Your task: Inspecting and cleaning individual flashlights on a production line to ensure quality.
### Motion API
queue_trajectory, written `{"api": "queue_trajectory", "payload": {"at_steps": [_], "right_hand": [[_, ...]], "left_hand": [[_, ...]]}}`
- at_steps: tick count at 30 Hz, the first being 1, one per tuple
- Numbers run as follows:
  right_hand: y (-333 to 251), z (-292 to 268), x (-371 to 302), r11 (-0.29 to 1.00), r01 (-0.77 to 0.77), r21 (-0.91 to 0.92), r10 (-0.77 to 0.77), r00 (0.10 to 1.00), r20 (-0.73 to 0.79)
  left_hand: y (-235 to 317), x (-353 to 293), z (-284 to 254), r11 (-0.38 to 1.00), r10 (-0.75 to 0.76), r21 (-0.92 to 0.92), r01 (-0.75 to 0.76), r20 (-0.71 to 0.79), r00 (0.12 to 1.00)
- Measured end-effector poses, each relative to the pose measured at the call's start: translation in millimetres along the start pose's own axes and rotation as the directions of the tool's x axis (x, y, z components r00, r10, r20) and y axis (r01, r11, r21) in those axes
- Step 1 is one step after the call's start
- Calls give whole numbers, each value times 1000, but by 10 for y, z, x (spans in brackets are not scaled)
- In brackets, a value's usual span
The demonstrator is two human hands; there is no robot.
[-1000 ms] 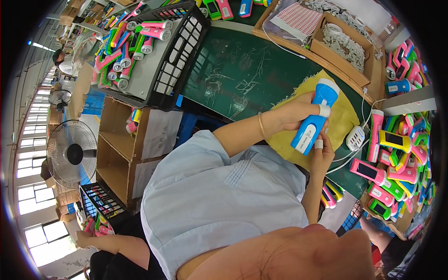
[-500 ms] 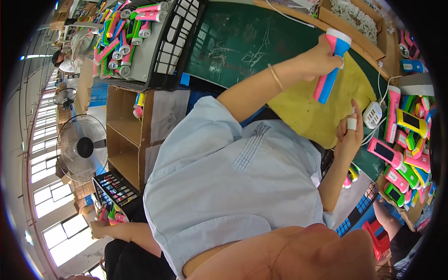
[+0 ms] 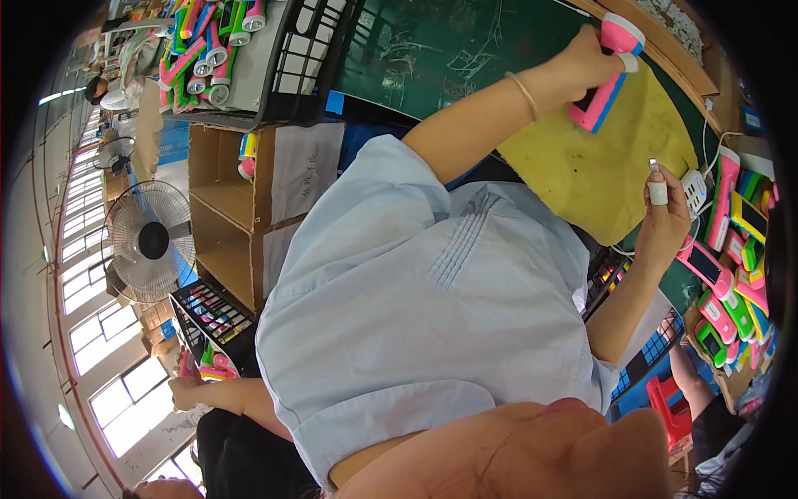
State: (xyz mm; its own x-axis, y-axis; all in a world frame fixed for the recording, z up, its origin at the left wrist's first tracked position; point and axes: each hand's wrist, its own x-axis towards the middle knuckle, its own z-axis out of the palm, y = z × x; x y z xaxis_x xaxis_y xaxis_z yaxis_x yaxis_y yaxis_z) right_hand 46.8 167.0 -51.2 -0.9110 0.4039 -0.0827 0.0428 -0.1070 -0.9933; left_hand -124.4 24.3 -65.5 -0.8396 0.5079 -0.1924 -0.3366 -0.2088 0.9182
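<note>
A: The left hand [image 3: 584, 65] first: what are we noting?

B: Upper right of the frame. We are seeing it closing firmly around a pink-and-blue flashlight [image 3: 590, 115], gripping just below the flared head. The flashlight is slanting over the yellow cloth [image 3: 598, 187], its head pointing to the upper right.

A: And the right hand [image 3: 667, 214]?

B: Right of centre, pinching a small metal-tipped plug [image 3: 653, 165], tip up, between thumb and finger. White tape is wrapping one finger. The hand is resting just left of a white charging hub [image 3: 692, 190].

A: Containers?

B: Upper left, a black crate [image 3: 334, 54] is holding pink, green and blue flashlights. Left of centre, a brown carton [image 3: 220, 241] is showing yellow and pink pieces at its upper compartment. Lower left, a black basket [image 3: 212, 312] is holding coloured pieces, and a co-worker's hand [image 3: 184, 393] is reaching near pink and green ones. Top right, a tan box [image 3: 683, 54] is holding small white bits. Right edge, mixed flashlights [image 3: 731, 291] are heaping up.
</note>
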Motion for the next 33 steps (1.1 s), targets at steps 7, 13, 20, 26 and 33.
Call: {"api": "queue_trajectory", "payload": {"at_steps": [7, 13, 20, 26, 33], "right_hand": [[-309, 310, 49, 568, 516, -641, -429, 850, 305], [-528, 167, 267, 771, 577, -268, -245, 658, 712], [-314, 414, -254, 480, 797, -367, -514, 594, 619], [-227, 360, -387, 294, 946, -140, -640, 303, 706], [-317, 601, -322, 801, 323, -504, -310, 944, 113]], "left_hand": [[135, -509, 224, 912, -127, -339, 231, 302, 945], [111, -654, 321, 964, -54, -251, 81, 112, 992], [274, -617, 311, 891, 217, -442, -99, 225, 950], [71, -629, 206, 693, 115, -718, 74, 211, 971], [168, -877, 332, 902, 392, -290, -319, 245, 887]]}}
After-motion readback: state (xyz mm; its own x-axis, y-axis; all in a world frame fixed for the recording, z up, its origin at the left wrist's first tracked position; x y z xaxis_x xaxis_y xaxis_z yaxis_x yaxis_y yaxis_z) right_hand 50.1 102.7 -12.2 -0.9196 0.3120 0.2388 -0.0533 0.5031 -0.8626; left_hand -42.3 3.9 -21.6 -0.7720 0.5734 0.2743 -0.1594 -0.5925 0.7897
